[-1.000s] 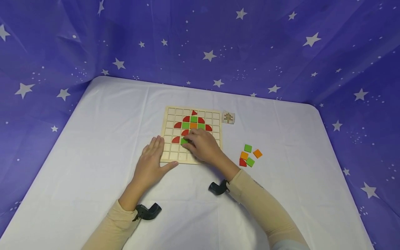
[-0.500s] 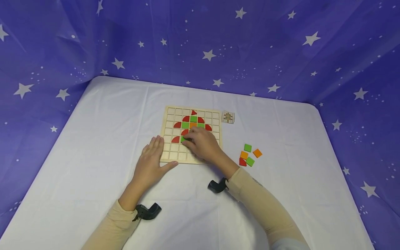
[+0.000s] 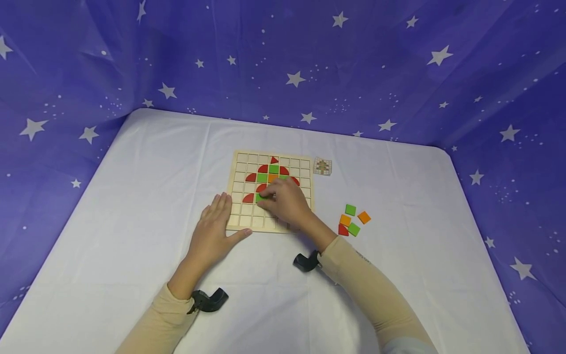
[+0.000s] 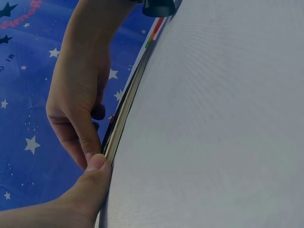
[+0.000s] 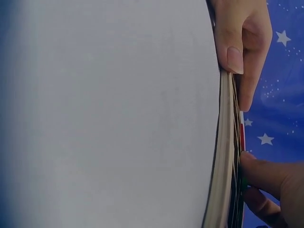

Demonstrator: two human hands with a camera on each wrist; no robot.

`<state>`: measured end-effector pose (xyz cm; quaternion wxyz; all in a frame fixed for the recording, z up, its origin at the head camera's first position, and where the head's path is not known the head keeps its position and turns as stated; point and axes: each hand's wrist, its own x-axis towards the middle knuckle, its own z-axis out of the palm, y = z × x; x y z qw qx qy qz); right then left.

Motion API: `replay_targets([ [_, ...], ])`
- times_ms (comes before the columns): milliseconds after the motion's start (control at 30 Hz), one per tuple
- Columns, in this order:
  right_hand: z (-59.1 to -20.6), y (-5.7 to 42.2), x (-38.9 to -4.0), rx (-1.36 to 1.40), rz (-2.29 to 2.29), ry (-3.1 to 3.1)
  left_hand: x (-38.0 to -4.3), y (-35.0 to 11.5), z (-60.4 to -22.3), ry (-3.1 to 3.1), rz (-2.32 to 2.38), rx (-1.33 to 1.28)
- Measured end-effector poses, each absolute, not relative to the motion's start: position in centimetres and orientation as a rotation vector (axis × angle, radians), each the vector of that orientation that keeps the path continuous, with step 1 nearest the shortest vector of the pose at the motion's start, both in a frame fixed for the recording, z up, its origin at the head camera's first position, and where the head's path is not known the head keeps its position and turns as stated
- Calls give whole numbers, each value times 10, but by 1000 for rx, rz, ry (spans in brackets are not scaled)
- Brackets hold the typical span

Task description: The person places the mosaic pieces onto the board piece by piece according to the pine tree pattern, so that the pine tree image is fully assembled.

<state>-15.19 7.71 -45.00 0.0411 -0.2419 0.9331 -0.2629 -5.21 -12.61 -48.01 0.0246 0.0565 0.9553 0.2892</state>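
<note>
A wooden grid board (image 3: 258, 222) lies on the table, bearing a pattern of red quarter-round pieces (image 3: 248, 198), green squares (image 3: 262, 178), an orange square (image 3: 273, 178) and a red triangle (image 3: 274, 160) at the top. My left hand (image 3: 211, 233) rests flat along the board's left edge, its thumb spread to the front edge. Over the middle of the board, my right hand (image 3: 289, 202) pinches a green square tile (image 3: 259, 198) between thumb and fingers, right beside the lower-left red piece. That hand hides the pattern's lower right. The right wrist view shows a sliver of green (image 5: 244, 183) between its fingertips.
Several loose tiles lie to the right of the board: green (image 3: 351, 210), orange (image 3: 364, 217) and a red quarter-round (image 3: 343, 229). A small pattern card (image 3: 323, 166) with a tree picture sits by the upper right corner. A starry blue curtain (image 3: 265, 59) hangs behind the white table (image 3: 168, 162).
My right hand stays over the same cell with the green square tile, shifting only very slightly. The left hand and the loose tiles have not moved.
</note>
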Motion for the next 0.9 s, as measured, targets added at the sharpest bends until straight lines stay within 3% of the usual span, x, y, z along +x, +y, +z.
replay_targets([
  [900, -456, 82, -159, -540, -974, 2790, -51, -127, -480, 2952, 899, 178],
])
